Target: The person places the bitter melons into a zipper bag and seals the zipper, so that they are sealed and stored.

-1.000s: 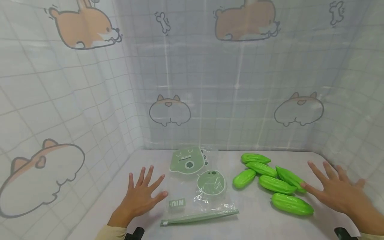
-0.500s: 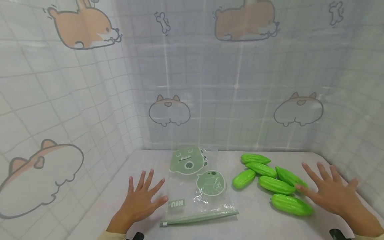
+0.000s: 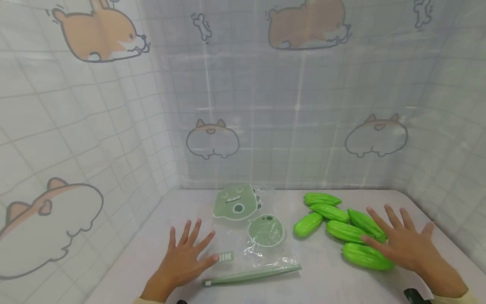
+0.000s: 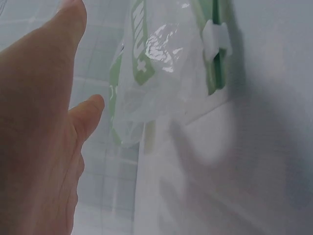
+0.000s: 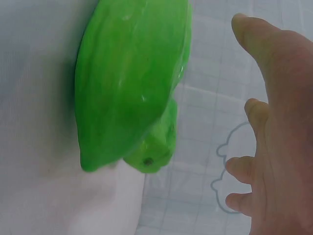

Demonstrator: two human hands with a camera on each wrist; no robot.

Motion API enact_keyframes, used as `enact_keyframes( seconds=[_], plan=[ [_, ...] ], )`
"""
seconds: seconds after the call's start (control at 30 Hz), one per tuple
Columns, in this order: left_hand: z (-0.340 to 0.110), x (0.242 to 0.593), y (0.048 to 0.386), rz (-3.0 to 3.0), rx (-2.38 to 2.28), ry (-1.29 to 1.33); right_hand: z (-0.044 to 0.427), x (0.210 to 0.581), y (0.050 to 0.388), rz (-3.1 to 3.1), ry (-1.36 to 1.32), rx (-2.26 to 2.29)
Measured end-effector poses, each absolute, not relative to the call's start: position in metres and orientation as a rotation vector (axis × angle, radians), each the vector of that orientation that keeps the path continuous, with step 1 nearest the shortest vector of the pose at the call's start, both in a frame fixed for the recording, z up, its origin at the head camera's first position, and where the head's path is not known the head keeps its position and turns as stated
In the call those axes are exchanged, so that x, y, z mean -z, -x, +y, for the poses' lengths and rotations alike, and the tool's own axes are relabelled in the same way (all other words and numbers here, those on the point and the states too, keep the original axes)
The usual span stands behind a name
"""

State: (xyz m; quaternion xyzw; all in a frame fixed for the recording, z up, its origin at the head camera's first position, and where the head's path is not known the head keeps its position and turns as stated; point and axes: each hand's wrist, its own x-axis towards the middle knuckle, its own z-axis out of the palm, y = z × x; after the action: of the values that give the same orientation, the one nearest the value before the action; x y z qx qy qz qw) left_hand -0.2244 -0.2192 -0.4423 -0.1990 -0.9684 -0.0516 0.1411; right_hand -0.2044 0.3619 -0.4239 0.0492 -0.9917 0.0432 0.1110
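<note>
A clear slider-zip bag (image 3: 265, 231) with green cartoon prints lies flat on the table. My left hand (image 3: 184, 259) hovers at its left side with fingers spread, its thumb over the bag's printed label in the head view. The white slider (image 4: 216, 41) and green zip strip show in the left wrist view. To the right lie several glossy green ridged vegetables (image 3: 346, 231), resembling bitter melons. My right hand (image 3: 410, 249) is held over their right end, fingers spread, holding nothing. Nearest it is one such vegetable (image 5: 129, 83), with a gap to the palm in the right wrist view.
A white table (image 3: 315, 283) carries everything. Translucent gridded curtains (image 3: 296, 105) with cartoon dogs enclose it at the back and both sides. The table's right edge (image 3: 444, 228) runs close to my right hand.
My right hand has moved left, further over the green vegetables. My left hand has shifted slightly right, its thumb now overlapping the bag's label. The bag and vegetables stay put.
</note>
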Motion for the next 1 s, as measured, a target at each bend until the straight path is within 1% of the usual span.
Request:
enact_keyframes(
  seconds=[0.23, 0.53, 0.67, 1.0],
  plan=[
    [-0.211, 0.445, 0.227, -2.821, 0.191, 0.627, 0.349, 0.425, 0.204, -2.867, -0.196, -0.141],
    [-0.190, 0.442, 0.232, -2.562, 0.278, 0.872, 0.327, 0.428, 0.206, -2.721, -0.295, -0.160],
    [-0.177, 0.441, 0.235, -2.548, 0.329, 0.955, 0.318, 0.426, 0.208, -2.710, -0.319, -0.208],
    [-0.165, 0.444, 0.225, -2.572, 0.375, 1.075, 0.298, 0.427, 0.213, -2.613, -0.420, -0.275]
  ],
)
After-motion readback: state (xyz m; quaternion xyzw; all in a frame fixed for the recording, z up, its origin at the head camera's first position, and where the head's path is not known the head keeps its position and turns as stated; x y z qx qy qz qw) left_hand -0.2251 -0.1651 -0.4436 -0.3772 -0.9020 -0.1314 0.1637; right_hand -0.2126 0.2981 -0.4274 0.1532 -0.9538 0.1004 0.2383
